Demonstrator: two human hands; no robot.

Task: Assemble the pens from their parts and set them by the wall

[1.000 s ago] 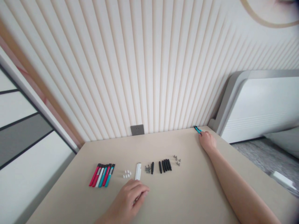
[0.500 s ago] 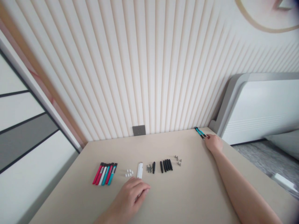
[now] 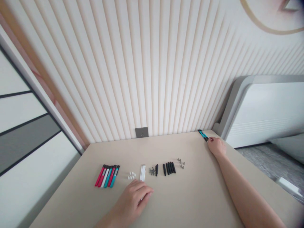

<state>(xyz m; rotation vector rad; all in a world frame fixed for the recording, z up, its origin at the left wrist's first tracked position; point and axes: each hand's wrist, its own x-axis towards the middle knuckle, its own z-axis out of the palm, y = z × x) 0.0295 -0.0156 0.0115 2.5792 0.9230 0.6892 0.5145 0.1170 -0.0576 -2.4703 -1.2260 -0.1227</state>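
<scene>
A fluted cream wall (image 3: 154, 69) carries a grey socket (image 3: 142, 132).

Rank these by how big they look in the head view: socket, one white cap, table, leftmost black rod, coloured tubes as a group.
Largest to smallest:
1. Table
2. Coloured tubes, taken together
3. Socket
4. Black rod
5. White cap; the caps look alike in size.

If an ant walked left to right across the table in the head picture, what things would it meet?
Colourful sticks, small white caps, thin white rods, tiny grey bits, lone black tube, more black tubes, little silvery pieces, teal-and-black sticks.
</scene>
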